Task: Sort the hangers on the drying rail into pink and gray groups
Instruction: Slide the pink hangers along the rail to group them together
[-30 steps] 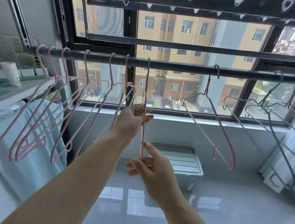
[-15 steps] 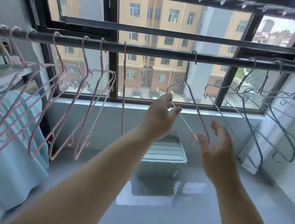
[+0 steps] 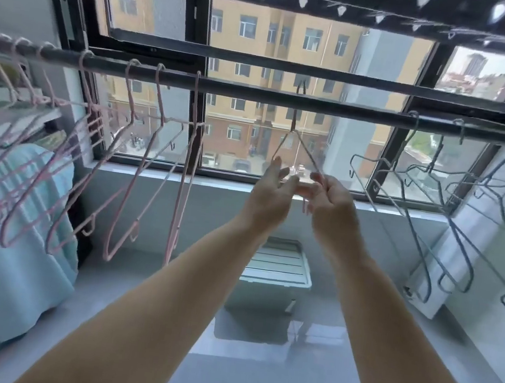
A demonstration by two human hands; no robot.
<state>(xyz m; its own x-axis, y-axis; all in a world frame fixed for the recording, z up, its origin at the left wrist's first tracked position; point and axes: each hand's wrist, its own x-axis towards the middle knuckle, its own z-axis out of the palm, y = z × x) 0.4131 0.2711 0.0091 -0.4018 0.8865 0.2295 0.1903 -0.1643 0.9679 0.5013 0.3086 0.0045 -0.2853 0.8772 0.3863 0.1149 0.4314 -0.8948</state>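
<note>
A dark drying rail runs across the window. Several pink hangers hang bunched on its left part. Several gray hangers hang on its right part. One lone pink hanger hangs at the middle of the rail, apart from both groups. My right hand grips its right arm with curled fingers. My left hand has its fingers straight and touches the hanger's left arm. The hanger's lower half is hidden behind my hands.
A pale green lidded bin stands on the floor under the window. A light blue cloth hangs at the left under the pink hangers. A white panel leans at the right wall. An upper rack with clips runs overhead.
Both hands left the pink hanger at the left and moved right to the lone pink hanger at mid rail. My right hand has closed on it; the view has swung right.
</note>
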